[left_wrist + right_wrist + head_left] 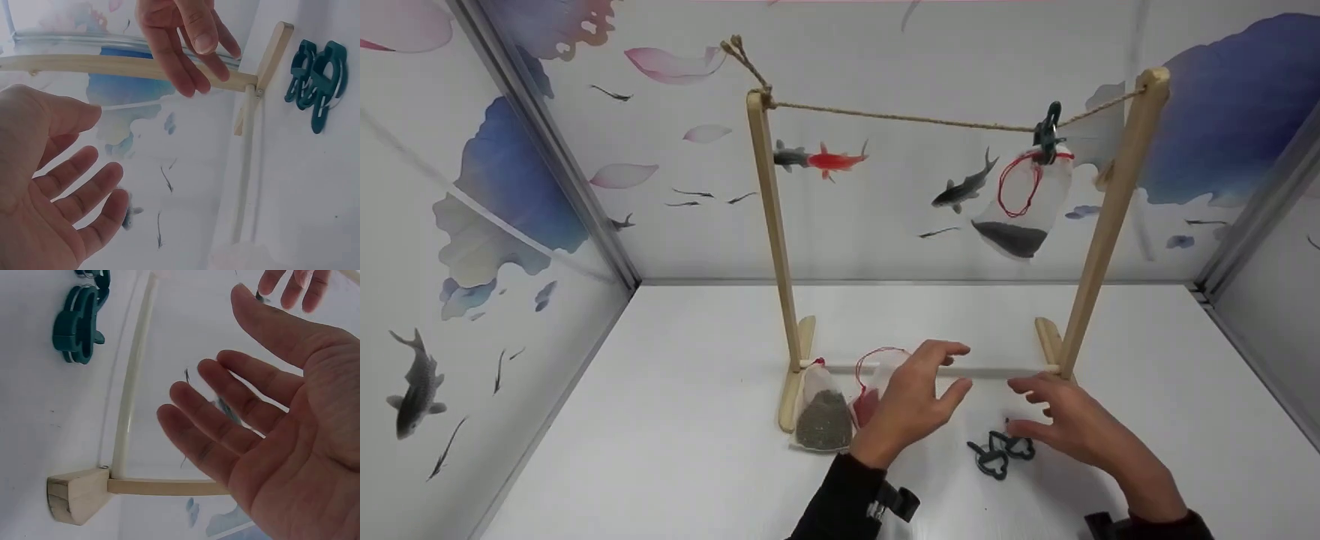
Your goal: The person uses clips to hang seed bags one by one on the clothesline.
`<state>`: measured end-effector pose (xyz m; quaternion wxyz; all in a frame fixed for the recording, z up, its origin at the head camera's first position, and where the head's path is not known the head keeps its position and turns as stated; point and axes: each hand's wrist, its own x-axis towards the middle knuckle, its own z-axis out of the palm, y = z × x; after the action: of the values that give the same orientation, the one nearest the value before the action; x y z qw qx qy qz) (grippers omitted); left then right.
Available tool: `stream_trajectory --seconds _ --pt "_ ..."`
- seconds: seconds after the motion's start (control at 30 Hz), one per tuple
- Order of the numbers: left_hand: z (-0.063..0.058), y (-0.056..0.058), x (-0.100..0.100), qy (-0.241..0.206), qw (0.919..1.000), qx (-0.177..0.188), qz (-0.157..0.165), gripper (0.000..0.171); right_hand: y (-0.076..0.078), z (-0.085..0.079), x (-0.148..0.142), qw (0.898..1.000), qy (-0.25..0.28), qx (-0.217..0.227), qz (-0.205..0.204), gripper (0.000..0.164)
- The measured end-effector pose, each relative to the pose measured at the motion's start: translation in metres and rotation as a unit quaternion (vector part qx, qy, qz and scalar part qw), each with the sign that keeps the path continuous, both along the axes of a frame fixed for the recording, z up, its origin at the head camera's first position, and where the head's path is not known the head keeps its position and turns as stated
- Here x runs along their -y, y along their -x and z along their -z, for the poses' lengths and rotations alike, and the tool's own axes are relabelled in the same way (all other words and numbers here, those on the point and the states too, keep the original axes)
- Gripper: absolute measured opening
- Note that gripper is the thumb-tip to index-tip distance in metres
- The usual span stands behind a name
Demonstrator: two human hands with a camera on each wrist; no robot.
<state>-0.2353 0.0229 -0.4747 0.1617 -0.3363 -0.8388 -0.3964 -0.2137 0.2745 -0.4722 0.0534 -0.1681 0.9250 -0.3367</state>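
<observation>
Both hands are raised over the table and hold nothing. My left hand [913, 394], fingers relaxed, overlaps a mesh bag with red contents [866, 406] in the head view. Beside that bag stands another mesh bag with grey-green contents [823, 421]. My right hand [1069, 420] hovers near two dark green clips [997, 454] on the tabletop; its fingers are spread in the right wrist view. A third green clip [1046, 135] fastens a white mesh bag with dark contents [1014, 236] to the twine [900, 117]; a red drawstring loops down its front.
A wooden frame stands ahead, with a left post [775, 232], a right post [1114, 225] and a pale rod [997, 372] low between them. The twine runs between the post tops. Painted walls [697, 232] enclose the white table [660, 450] at the back and sides.
</observation>
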Motion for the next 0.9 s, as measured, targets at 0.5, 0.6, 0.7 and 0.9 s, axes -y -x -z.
stream_trajectory --seconds 0.5,0.6,0.7,0.9 --pt "0.035 -0.008 -0.006 0.095 0.9951 0.008 0.027 0.035 -0.001 0.019 0.012 0.985 -0.161 0.065 0.018 0.062" --pt "0.037 -0.008 -0.008 0.109 0.9928 0.026 0.041 0.034 -0.001 0.022 0.011 0.983 -0.171 0.065 0.022 0.06" --pt "0.039 -0.008 -0.011 0.119 0.991 0.035 0.051 0.033 -0.001 0.024 0.01 0.983 -0.171 0.059 0.023 0.056" --pt "0.044 -0.009 -0.014 0.146 0.9864 0.046 0.061 0.03 -0.003 0.029 0.012 0.983 -0.181 0.024 0.028 0.051"
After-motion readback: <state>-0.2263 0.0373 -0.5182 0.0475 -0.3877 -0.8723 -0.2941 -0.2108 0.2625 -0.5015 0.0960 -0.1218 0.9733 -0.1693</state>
